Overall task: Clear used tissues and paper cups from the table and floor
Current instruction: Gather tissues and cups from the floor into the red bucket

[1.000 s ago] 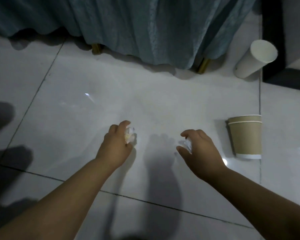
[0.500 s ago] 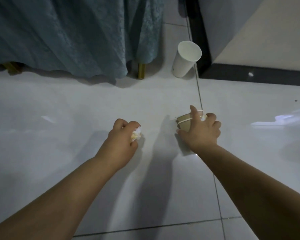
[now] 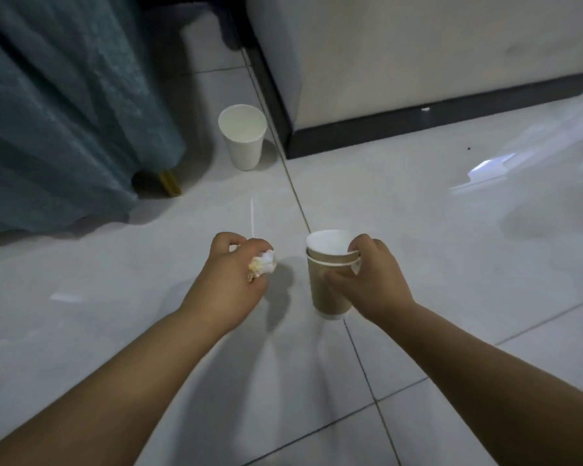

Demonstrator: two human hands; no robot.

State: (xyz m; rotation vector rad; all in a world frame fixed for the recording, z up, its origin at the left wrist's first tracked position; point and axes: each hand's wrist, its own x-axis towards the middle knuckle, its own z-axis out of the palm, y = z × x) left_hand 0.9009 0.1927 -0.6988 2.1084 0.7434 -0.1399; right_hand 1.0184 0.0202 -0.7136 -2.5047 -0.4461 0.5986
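Right grip (image 3: 374, 280) now wraps the brown paper cup (image 3: 327, 290), which a second ago lay tipped on the floor (image 3: 451, 250); that one is collected. Left grip (image 3: 229, 284) clutches one crumpled tissue (image 3: 262, 263). I count two cups: one held, and one white cup (image 3: 243, 142) left on the floor beside the curtain (image 3: 64, 112).

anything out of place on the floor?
Yes: a white paper cup stands stray on the floor between the teal cloth and the dark baseboard. No spill visible. The tissue in the left hand looks yellow-stained.
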